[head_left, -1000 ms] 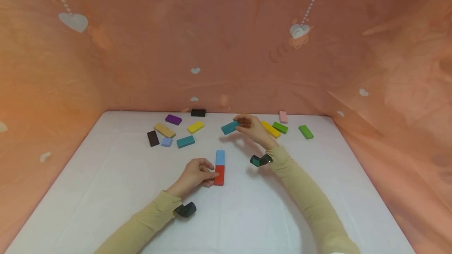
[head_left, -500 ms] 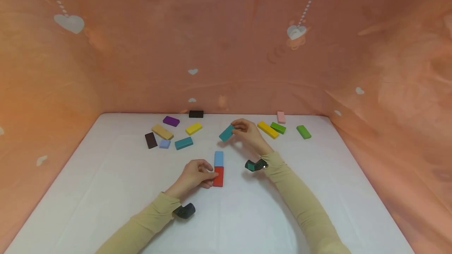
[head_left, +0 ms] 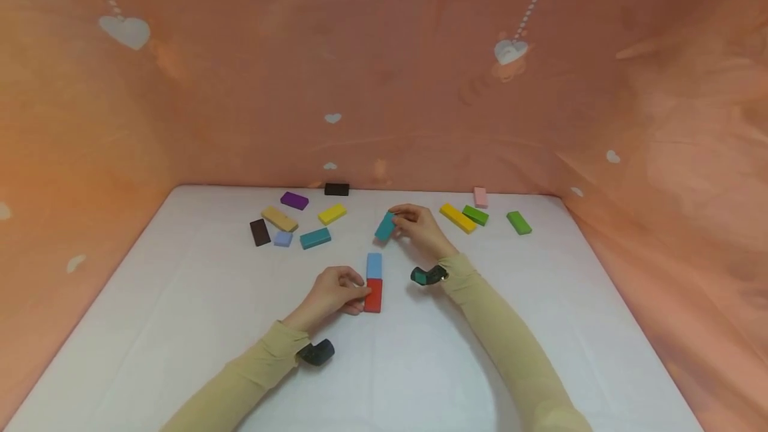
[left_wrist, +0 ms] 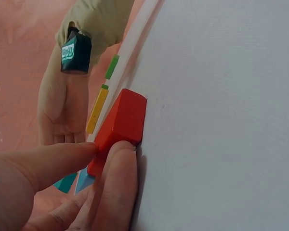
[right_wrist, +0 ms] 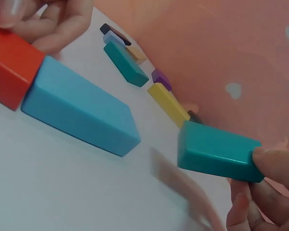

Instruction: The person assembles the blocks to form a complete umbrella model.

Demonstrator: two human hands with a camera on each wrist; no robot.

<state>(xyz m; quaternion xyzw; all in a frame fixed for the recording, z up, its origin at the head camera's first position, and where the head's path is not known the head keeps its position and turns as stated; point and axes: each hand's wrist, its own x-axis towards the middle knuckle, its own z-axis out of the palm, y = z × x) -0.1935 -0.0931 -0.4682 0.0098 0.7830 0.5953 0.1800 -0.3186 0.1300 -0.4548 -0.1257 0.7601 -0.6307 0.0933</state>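
My left hand pinches the red block, thumb on its top face and a finger against its side in the left wrist view. Flat on the table, the light blue block meets the red one end to end, forming a straight line. Above the table, just beyond the light blue block, my right hand holds a teal block by one end between thumb and fingers. In the right wrist view a gap separates the teal block from the light blue one, with a shadow below.
Left of centre lie a second teal block, a yellow one, a purple one and several more. At the right are an orange-yellow block, two green ones and a pink block. Patterned cloth walls the table.
My right hand has brought the teal block a little left and nearer the light blue block, turning it to point more toward me. The left hand stays on the red block.
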